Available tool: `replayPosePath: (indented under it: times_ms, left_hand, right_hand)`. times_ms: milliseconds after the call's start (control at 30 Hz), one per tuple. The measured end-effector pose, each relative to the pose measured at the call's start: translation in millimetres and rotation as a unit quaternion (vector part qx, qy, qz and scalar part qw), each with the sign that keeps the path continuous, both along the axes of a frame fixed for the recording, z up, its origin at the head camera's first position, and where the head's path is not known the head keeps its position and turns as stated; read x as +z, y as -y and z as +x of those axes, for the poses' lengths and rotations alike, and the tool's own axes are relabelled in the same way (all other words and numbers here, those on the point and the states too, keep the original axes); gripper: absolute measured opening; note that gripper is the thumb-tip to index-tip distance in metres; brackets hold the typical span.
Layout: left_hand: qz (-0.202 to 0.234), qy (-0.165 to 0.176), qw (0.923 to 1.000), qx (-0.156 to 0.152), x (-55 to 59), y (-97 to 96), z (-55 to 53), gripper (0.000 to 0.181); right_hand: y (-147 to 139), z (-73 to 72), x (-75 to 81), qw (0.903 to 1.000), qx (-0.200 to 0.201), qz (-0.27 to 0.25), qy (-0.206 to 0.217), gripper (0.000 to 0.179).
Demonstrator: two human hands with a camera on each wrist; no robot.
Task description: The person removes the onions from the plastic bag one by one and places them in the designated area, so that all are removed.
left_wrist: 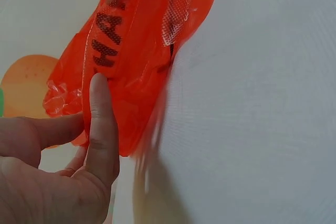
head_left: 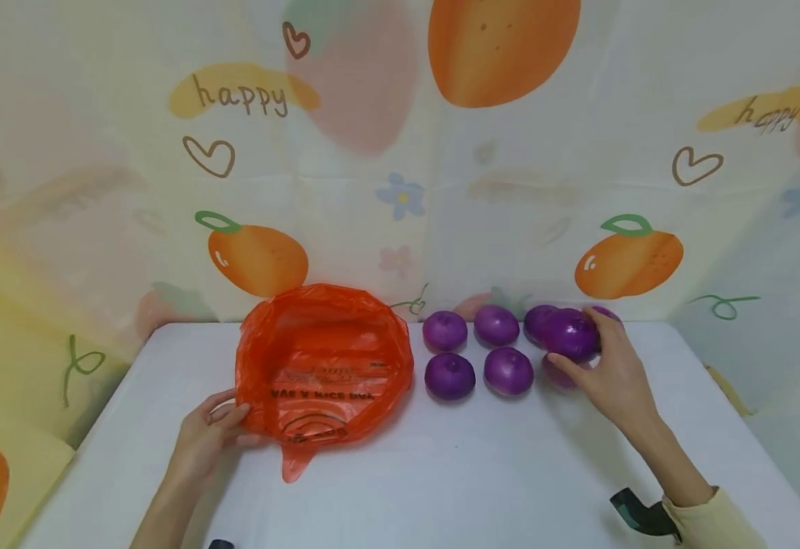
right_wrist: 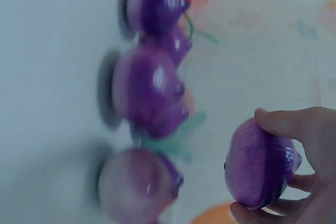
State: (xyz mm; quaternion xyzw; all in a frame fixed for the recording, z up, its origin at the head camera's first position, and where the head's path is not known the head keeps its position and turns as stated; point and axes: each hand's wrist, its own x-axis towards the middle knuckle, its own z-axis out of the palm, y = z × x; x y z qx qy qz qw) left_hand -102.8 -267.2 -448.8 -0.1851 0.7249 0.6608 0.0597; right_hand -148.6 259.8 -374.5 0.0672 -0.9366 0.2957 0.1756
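Observation:
A red plastic bag [head_left: 324, 427] stands on the table with its wide mouth facing up and toward me, printed with dark lettering. My left hand [head_left: 209, 436] pinches its lower left side; in the left wrist view the fingers [left_wrist: 102, 124] lie against the red film. Over on the right, my right hand [head_left: 615, 374] grips a glossy purple onion [head_left: 570, 335] between thumb and fingers, raised off the table. The right wrist view shows that held onion [right_wrist: 257, 166] apart from the others. Several more purple onions [head_left: 508, 371] sit in two rows between the bag and my right hand, some partly hidden behind it.
A white table [head_left: 427, 488] carries everything. Behind it hangs a pale cloth [head_left: 434, 252] printed with fruit, hearts and words. A dark curved object [head_left: 640, 512] shows by the right sleeve, and a small dark piece [head_left: 221, 544] at the bottom edge near the left forearm.

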Motion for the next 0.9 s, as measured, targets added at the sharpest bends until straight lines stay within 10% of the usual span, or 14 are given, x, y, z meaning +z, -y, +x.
replayPosePath:
  times_ms: [367, 900]
  left_hand:
    - [0.019, -0.005, 0.9998, 0.008, -4.8, 1.2, 2.7, 0.052]
    - [-0.004, 0.016, 0.9998, 0.008, -2.3, -0.9, 1.7, 0.053]
  right_hand:
    - [-70.7, 4.2, -23.4, 0.9944, -0.088, 0.034, 0.048, 0.082]
    - [-95.7, -3.3, -63.8, 0.9881, -0.078, 0.033, 0.128, 0.081]
